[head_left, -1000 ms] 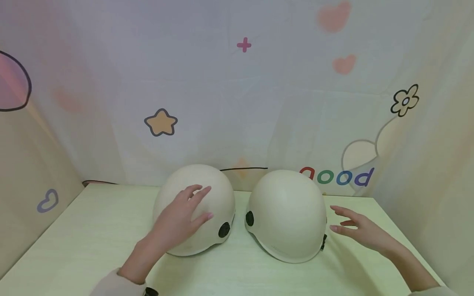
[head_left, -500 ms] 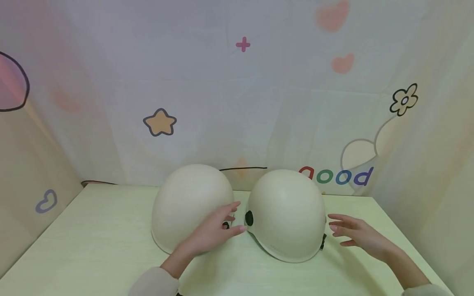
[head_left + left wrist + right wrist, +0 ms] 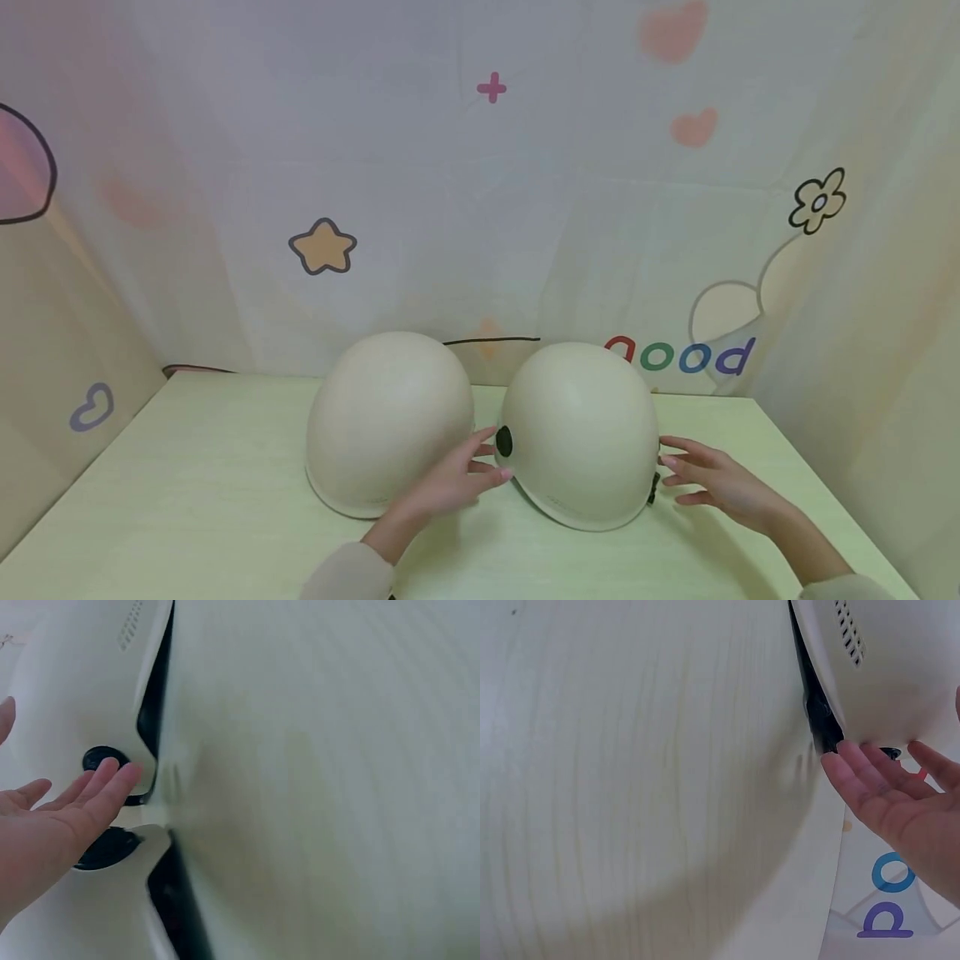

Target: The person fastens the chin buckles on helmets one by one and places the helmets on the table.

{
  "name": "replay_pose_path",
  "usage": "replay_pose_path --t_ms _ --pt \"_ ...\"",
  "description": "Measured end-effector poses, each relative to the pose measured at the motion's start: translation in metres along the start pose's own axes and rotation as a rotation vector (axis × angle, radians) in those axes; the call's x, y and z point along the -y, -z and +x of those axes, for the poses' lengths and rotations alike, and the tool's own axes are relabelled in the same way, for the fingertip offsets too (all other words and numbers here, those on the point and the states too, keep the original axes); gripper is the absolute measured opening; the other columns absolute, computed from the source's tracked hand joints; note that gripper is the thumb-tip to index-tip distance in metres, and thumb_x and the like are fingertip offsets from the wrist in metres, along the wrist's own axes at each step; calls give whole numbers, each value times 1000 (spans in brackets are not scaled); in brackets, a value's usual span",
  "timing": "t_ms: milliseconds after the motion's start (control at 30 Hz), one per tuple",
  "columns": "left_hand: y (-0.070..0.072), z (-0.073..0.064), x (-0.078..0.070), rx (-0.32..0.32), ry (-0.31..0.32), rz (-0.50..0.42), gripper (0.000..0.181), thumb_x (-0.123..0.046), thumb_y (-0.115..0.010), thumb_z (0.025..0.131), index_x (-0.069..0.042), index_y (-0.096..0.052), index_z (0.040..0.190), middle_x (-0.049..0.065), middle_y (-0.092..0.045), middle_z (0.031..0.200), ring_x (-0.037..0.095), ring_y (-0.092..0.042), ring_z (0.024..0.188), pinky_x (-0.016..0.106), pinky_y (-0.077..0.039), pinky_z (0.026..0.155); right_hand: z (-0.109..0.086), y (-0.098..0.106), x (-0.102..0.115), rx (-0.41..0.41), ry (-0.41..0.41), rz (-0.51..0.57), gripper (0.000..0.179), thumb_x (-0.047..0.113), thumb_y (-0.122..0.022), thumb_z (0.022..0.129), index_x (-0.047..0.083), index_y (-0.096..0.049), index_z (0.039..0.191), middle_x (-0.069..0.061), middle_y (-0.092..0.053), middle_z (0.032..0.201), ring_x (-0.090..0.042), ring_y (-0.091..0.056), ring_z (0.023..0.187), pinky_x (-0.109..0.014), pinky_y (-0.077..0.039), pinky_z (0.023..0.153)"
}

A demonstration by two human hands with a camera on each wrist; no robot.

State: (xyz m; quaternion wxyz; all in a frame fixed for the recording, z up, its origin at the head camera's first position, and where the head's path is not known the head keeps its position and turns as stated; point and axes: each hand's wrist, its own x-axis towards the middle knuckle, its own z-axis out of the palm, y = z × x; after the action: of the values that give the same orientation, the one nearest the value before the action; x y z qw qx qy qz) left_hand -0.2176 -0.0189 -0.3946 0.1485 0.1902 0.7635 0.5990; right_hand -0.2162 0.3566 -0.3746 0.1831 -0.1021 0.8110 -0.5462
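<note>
Cream right helmet (image 3: 581, 433): it sits dome up on the surface, right of the centre of my head view, between the two hands.
Left hand (image 3: 457, 482): I see its fingers extended and apart, gripping nothing; it reaches across the front of the left helmet to the left edge of the right one. I cannot tell if the fingertips touch.
Right hand (image 3: 716, 479): its fingers are spread too, with nothing in the grasp; the fingertips are at the right helmet's right edge, and contact is unclear to me.
Left helmet (image 3: 390, 417): also cream and dome up, it stands just beside the other, its lower right part behind the left hand in my head view.
Discs: a black disc (image 3: 504, 442) marks the right helmet's left side; my left wrist view shows a second disc (image 3: 109, 849) on the left helmet, partly covered by the hand.
Vents (image 3: 850, 631): small slots run in rows through the right helmet's shell.
Clip (image 3: 654, 488): a small black piece shows at the right helmet's lower right edge.
Surface (image 3: 210, 483): pale, with faint grain.
Backdrop (image 3: 420, 167): light cloth hangs behind, printed with a star (image 3: 324, 247), a flower (image 3: 817, 202) and coloured letters (image 3: 697, 358).
</note>
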Motion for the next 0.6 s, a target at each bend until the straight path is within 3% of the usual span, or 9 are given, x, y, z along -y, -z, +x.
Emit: replay_pose_path --t_ms 133,400,600 --pt "-5 2 6 -2 32 -56 73 -33 -62 86 -12 -24 144 18 -37 137 33 -44 118 49 -44 85 3 -2 -1 -10 -10 32 61 30 -36 100 -10 -13 139 -27 -39 130 -31 -50 105 -41 -47 83" --pt "-14 4 4 -4 -27 76 73 -37 -60 87 -16 -22 145 14 -28 143 33 -35 126 57 -32 94 7 -3 -5 -24 -24 63 64 35 -30 100 -12 -11 138 -27 -43 127 -34 -51 107 -44 -46 85" --pt "-17 9 1 -21 -47 149 75 -39 -60 87 -14 -20 145 15 -23 146 34 -33 127 57 -30 96 11 -3 -5 -19 -18 58 62 33 -29 101 -14 -12 137 -30 -41 128 -36 -48 112 -47 -45 85"
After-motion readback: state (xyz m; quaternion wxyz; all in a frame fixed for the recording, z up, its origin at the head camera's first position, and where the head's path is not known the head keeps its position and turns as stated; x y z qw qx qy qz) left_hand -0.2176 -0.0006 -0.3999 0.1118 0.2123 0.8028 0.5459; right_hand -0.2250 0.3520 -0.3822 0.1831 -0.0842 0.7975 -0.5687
